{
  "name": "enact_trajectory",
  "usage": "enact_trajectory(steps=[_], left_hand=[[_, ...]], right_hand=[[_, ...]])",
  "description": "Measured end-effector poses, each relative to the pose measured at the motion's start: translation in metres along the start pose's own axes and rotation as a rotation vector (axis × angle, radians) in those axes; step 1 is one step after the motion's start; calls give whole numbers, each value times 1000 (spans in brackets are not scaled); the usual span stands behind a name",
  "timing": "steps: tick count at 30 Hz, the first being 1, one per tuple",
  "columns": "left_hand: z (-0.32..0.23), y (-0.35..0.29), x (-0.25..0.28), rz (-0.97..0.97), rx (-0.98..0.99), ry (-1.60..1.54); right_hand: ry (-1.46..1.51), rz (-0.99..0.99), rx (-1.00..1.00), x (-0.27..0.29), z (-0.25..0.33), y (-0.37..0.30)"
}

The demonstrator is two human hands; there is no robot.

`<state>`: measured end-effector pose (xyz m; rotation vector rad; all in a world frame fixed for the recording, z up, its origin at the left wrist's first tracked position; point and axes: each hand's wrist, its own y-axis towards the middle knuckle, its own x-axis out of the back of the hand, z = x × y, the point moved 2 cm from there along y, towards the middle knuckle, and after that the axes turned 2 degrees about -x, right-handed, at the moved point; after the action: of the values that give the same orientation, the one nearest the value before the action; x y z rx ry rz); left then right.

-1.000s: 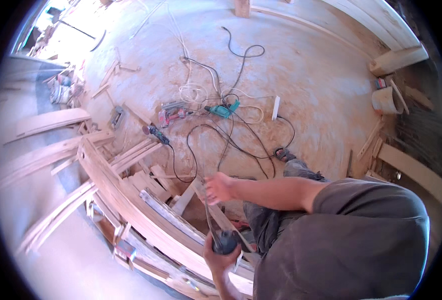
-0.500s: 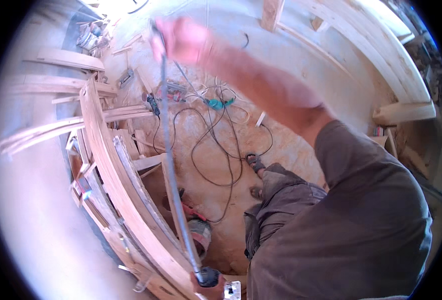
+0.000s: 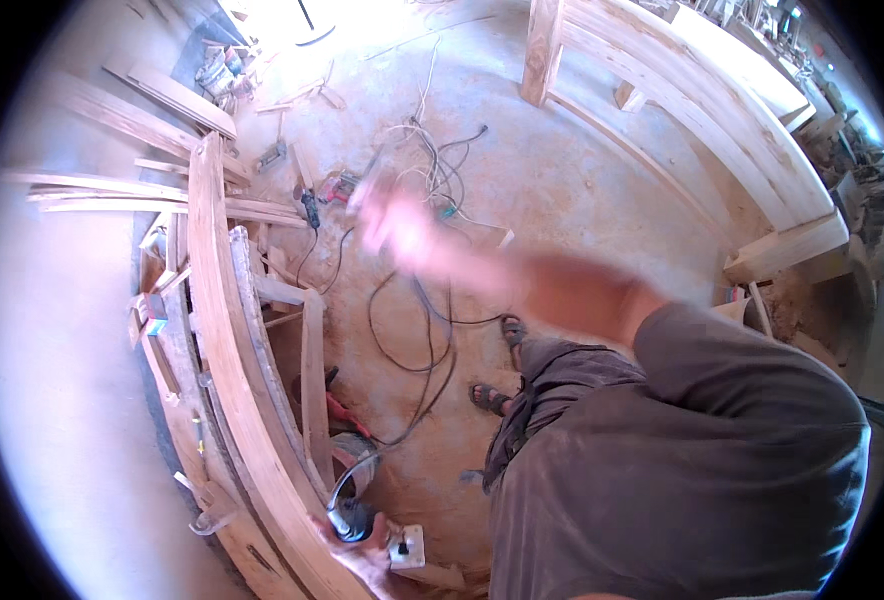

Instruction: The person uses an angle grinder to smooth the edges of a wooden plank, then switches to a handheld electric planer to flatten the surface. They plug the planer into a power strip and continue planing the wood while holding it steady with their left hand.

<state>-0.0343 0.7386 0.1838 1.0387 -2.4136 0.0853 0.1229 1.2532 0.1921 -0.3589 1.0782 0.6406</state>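
My left hand [image 3: 367, 560], low in the view by the long timber beam, is closed around a dark round object [image 3: 355, 522]. A thin pale-and-dark cord or strip curves up from it; which of the two cannot be made out. Right beside these fingers is a small white box [image 3: 407, 547] with a dark mark on its face. My right hand [image 3: 394, 228] is stretched out over the floor, smeared by motion. A greyish streak shows by its fingertips, and whether it holds anything is unclear.
A long wooden beam [image 3: 224, 300] and stacked boards [image 3: 162, 195] line the left. Black cables [image 3: 374, 310] loop over the dusty floor near my sandalled feet [image 3: 489, 398]. A corded power tool [image 3: 309, 208] lies beyond. A large timber frame [image 3: 702, 110] stands at right.
My right hand has come down and nearer from the far side. The long straight grey line between my hands is gone; a short curve now rises from the object in my left hand.
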Motion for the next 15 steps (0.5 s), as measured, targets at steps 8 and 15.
enact_trajectory(steps=[8, 15], left_hand=[[-92, 15, -85, 112, -37, -454], [-108, -50, -106, -66, 40, -31]], right_hand=[[306, 52, -707, -137, -158, -161], [620, -93, -650, -73, -112, -131]])
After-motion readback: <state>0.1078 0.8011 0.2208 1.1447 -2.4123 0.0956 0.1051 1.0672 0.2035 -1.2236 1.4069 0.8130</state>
